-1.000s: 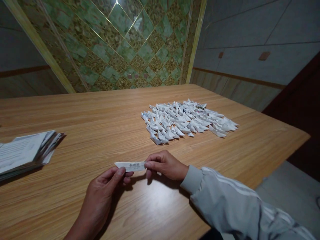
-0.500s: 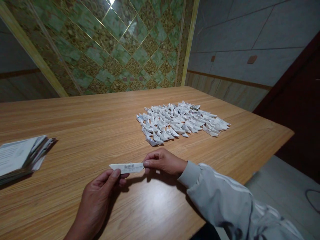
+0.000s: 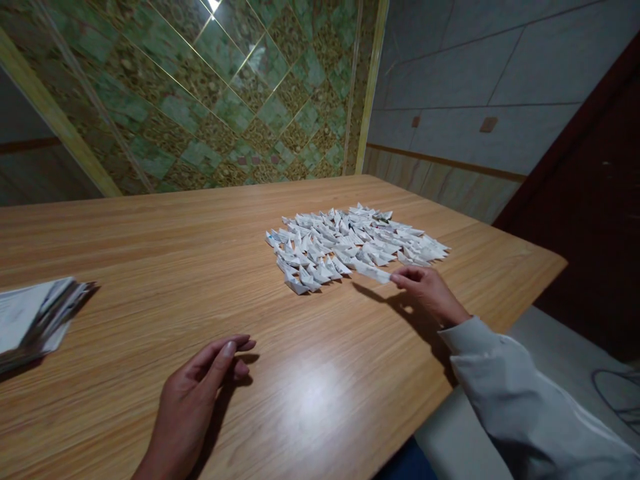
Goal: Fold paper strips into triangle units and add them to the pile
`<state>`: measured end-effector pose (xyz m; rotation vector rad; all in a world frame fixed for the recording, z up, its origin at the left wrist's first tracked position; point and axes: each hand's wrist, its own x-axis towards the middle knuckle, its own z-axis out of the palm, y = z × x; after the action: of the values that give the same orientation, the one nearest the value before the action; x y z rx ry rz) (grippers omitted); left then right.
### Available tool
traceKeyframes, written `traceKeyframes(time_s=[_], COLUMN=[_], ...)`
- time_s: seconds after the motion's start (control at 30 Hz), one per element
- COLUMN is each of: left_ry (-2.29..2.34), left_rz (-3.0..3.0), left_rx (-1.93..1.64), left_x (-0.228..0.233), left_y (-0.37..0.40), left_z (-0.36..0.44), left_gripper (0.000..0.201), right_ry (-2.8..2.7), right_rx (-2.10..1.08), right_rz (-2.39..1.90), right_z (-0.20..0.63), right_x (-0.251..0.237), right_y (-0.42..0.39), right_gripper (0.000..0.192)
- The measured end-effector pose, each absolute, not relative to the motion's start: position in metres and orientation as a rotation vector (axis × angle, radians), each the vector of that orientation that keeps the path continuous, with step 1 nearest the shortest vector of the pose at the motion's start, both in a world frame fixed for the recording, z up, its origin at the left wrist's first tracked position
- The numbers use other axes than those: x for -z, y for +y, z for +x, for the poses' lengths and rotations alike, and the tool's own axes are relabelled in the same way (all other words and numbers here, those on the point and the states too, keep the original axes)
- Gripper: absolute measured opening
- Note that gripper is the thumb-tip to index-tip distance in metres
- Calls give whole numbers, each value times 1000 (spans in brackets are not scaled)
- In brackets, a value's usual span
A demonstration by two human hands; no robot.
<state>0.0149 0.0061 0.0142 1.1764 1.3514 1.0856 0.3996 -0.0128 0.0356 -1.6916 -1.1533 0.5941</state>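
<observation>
My right hand (image 3: 431,289) pinches one end of a flat folded paper boat (image 3: 374,272), a narrow white strip with pointed ends. It hangs above the table at the near edge of a spread of white paper boats (image 3: 320,245), several of which show print. Closer to me, my left hand (image 3: 213,373) rests over the wooden table (image 3: 165,267), loosely curled and holding nothing. Its thumb lies along the index finger in this view, and the lower fingers stand apart.
At the left edge lies a stack of papers (image 3: 30,320) with print on the top sheet. The table's right edge runs diagonally past my right forearm. Beyond it are a pale floor and a dark door (image 3: 580,220). A patterned tile wall (image 3: 240,100) stands behind the table.
My left hand has let go of the folded paper boat. The right hand has carried it rightward and away from me to the spread of boats. The view has shifted slightly right.
</observation>
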Motion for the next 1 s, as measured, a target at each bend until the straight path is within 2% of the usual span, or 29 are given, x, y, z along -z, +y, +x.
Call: traceKeyframes(time_s=[0.13,0.27,0.63,1.0], left_ry=[1358,1364,1442,1423], left_rz=[1199,1234,1315,1352], left_rx=[-1070,-1028,-1022,-1002], left_x=[-9,-2,-13,-12], left_y=[6,7,7,8], left_z=[13,8,13,12], left_gripper=[58,57,56,55], right_ry=[-991,-977,-1133,-1216], right_rx=[-393,-294,-58,57], right_rz=[-1870,-2000,-2220,-2289], right_z=[458,482,485,493], right_x=[-24,-12,0,5], right_y=[-44,-55,-15,-6], right_gripper=[51,46,32,32])
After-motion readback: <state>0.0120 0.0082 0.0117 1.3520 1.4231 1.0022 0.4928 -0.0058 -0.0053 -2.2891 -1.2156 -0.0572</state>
